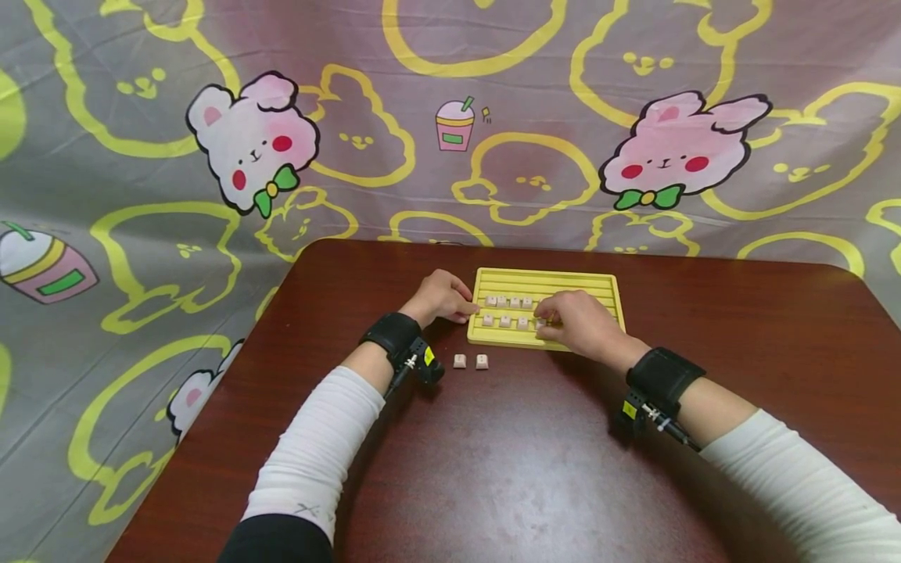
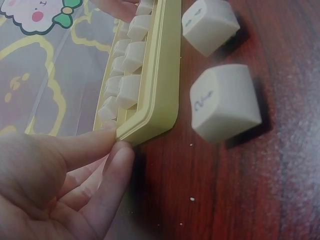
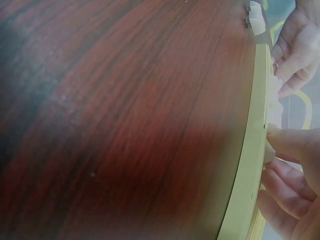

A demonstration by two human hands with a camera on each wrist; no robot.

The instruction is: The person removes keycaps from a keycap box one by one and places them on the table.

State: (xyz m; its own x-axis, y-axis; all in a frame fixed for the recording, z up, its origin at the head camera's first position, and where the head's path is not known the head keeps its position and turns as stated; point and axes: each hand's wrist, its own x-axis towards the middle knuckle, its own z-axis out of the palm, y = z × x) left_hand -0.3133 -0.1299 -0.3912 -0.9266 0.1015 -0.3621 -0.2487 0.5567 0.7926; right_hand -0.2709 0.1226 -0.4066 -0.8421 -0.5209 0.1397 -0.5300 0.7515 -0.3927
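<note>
A yellow ridged tray [image 1: 549, 273] lies on the table with two rows of pale keycaps [image 1: 505, 320] in its grooves. My left hand [image 1: 438, 299] pinches the tray's left side, thumb and finger meeting at the corner in the left wrist view. Over the front row, my right hand [image 1: 583, 322] pinches a keycap [image 3: 269, 151] at that row's right end; the fingers partly cover it. Two loose keycaps, one to the left [image 1: 460, 361] and one to the right [image 1: 482, 361], sit on the table in front of the tray, with dark markings visible in the left wrist view.
The dark reddish wooden table [image 1: 493, 469] spreads around the tray. Behind it hangs a grey patterned cloth [image 1: 436, 180] with cartoon animals, reaching down to the table's back edge. Black straps with small cameras sit on both wrists.
</note>
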